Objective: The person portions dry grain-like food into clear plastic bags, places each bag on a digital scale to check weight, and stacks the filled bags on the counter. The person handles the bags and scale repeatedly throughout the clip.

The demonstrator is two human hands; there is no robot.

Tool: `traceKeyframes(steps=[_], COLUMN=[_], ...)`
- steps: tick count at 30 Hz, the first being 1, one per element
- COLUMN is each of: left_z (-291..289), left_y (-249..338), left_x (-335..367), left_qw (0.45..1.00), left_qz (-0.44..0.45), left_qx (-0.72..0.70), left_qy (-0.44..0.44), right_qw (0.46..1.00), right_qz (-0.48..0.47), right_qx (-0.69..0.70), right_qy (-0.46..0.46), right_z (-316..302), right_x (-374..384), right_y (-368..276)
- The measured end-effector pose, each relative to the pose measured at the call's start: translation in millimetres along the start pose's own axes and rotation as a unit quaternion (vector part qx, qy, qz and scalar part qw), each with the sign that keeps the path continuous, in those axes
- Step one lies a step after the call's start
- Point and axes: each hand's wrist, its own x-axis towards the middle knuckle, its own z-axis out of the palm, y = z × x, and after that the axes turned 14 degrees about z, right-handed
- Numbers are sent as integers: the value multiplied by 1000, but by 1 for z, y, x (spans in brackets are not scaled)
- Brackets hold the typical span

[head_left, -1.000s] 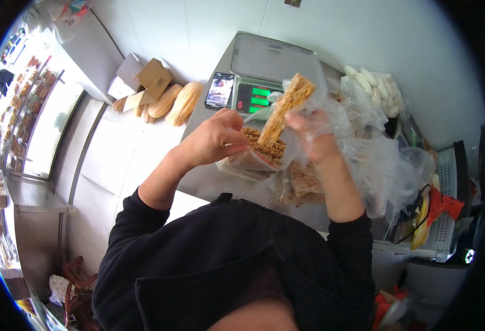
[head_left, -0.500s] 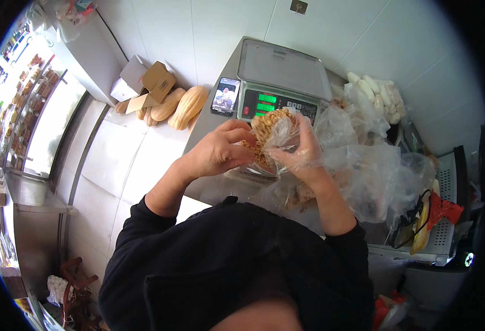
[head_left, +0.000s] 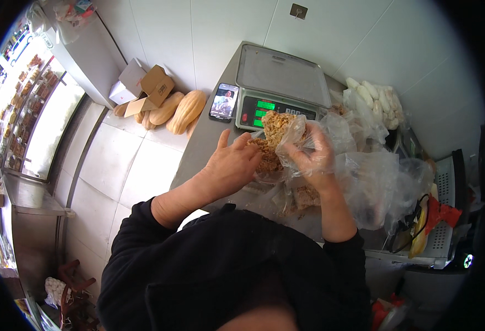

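Note:
My right hand (head_left: 315, 154), with clear thin plastic around its fingers, is closed on a chunky golden-brown piece of nut brittle (head_left: 278, 126). It holds the piece tilted up in front of the scale. Just below, more brown brittle (head_left: 268, 160) sits in a clear plastic bag (head_left: 270, 176). My left hand (head_left: 232, 166) is at that bag's left side, its index finger raised and the other fingers bent against the bag's edge; its thumb is hidden. Another brittle piece (head_left: 307, 196) lies under plastic by my right wrist.
A digital scale (head_left: 284, 77) with green displays stands behind my hands, a phone (head_left: 224, 102) at its left. Crumpled clear bags (head_left: 372, 182) and a bag of white pieces (head_left: 376, 102) fill the right. Large tan gourds (head_left: 187, 111) and an open carton (head_left: 157, 87) lie on the left.
My right hand has shifted slightly right and down with the brittle. My left hand has turned and moved down, its index finger now lifted.

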Motion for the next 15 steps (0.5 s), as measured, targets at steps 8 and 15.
traceKeyframes(steps=[8, 15], left_z=[0, 2], left_y=[-3, -5], left_x=[-1, -1], left_qw=[997, 997], left_qz=[1, 4], left_qx=[-76, -80], left_qy=[16, 21], right_qw=[994, 998], right_qz=[-87, -22], right_qx=[-49, 51], right_qy=[53, -9], right_z=[11, 11], right_x=[10, 9], right_y=[10, 13])
